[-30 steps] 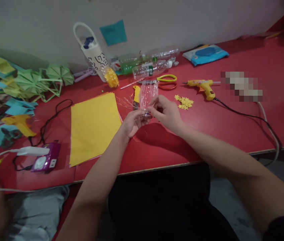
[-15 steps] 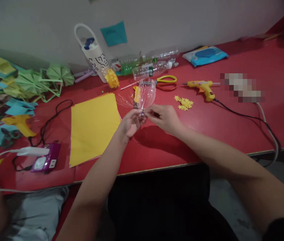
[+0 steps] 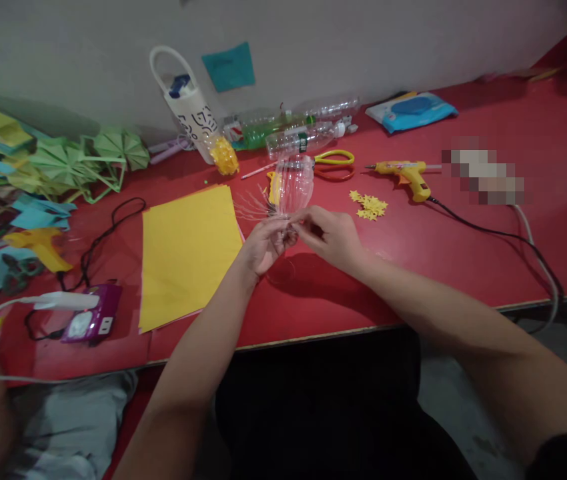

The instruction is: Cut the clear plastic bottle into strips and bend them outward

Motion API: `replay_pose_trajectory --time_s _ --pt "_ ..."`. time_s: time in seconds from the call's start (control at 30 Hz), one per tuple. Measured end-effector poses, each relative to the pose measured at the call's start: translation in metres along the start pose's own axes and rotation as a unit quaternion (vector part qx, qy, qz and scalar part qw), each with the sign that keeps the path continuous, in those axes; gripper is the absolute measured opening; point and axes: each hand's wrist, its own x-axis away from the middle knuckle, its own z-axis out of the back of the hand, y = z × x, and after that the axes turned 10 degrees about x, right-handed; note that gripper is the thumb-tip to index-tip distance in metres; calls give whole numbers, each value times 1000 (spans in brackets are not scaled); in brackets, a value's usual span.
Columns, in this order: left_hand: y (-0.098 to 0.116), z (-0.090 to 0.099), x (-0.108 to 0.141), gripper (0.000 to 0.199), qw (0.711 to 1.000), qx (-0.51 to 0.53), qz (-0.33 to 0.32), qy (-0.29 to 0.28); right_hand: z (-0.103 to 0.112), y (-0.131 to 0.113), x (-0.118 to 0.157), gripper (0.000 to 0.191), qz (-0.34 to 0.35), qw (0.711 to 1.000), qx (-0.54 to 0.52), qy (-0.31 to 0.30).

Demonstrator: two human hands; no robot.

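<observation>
One clear plastic piece (image 3: 295, 183) is held over the red tabletop (image 3: 438, 253), its near end pinched by the fingers of left hand (image 3: 264, 245) and right hand (image 3: 334, 235); yellow stars (image 3: 372, 206) are piled nearby.

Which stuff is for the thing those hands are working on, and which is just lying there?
Likely for the job:
clear plastic piece with thin strips, in the left hand and right hand
scissors, close behind it

Seemingly just lying about:
yellow paper
blue packet
white patterned container
</observation>
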Motion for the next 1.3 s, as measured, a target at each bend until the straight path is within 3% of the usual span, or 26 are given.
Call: replay_pose_trajectory --time_s 0.3,0.77,1.0,1.17,1.3 --pt "4 1 -1 13 999 12 36 5 6 -2 -5 10 -66 997 -17 46" --pt "-2 7 -3 5 999 -29 6 -28 4 -1 -8 18 -109 993 -44 24" --pt "-2 4 -2 6 999 -35 20 9 6 -3 -8 4 -115 990 -78 21" --pt "-2 3 -2 8 998 -56 34 -1 4 0 -9 3 -112 990 -81 -6" --pt "1 0 -1 10 998 -23 40 34 3 0 -8 7 -88 994 -60 -8"
